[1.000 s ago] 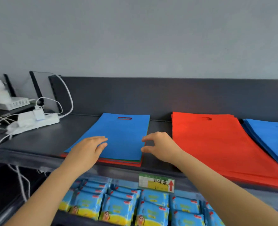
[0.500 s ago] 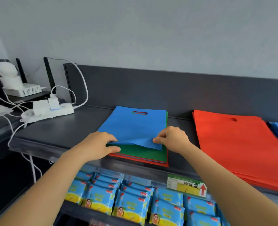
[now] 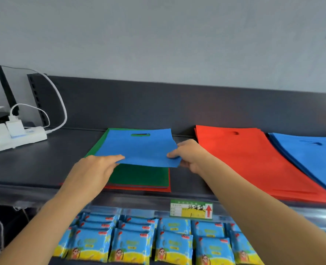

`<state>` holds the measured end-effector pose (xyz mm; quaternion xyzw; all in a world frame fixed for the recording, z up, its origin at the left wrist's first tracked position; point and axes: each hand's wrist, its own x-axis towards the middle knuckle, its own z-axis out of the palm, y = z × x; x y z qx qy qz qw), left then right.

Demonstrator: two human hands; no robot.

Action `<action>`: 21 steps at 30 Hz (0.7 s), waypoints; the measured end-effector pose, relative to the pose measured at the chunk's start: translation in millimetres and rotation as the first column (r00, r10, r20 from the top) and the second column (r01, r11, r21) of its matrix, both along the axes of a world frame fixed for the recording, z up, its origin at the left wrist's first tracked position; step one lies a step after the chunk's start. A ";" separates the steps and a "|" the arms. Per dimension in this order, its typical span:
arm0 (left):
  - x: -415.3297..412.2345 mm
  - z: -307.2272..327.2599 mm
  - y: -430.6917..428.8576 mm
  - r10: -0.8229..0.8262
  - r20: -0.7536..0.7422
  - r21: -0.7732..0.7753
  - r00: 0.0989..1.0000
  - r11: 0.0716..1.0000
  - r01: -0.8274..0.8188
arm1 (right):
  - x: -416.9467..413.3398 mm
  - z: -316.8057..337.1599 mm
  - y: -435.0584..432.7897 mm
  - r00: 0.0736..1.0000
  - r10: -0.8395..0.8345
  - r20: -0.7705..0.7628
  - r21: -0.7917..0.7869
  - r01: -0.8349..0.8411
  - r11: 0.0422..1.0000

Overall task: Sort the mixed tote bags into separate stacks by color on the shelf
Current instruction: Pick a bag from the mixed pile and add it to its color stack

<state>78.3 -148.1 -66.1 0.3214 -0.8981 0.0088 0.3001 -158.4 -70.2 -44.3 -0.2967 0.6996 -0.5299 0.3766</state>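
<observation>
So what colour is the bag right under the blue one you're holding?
Green. The green tote bag shows best in the head view.

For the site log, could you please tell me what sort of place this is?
Most likely a small shop: the dark display shelf carries a price label on its front edge, and rows of identical packets fill the tier below.
</observation>
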 end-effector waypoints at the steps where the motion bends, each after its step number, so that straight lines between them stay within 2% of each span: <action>1: -4.4 2.3 5.3 -0.005 -0.012 -0.055 1.000 0.998 0.004 | -4.0 4.1 4.6 0.996 -0.011 -0.087 -0.060 0.005 0.998; 4: -20.7 8.2 17.7 -0.010 -0.025 -0.156 1.000 0.988 0.006 | -20.8 20.9 31.8 0.956 -0.043 -0.289 -0.242 -0.029 0.970; 9: -75.1 18.1 55.5 -0.085 -0.008 -0.178 0.996 0.981 0.083 | -72.7 35.4 99.2 0.890 -0.198 -0.412 -0.373 0.033 0.927; 13: -139.2 20.0 104.9 -0.194 0.003 -0.233 0.981 0.954 0.190 | -129.9 28.4 161.0 0.853 -0.292 -0.434 -0.380 0.120 0.917; 21: -289.2 10.0 218.1 -0.423 0.033 -0.236 0.905 0.877 0.419 | -273.9 2.1 295.3 0.772 -0.397 -0.496 -0.244 0.314 0.917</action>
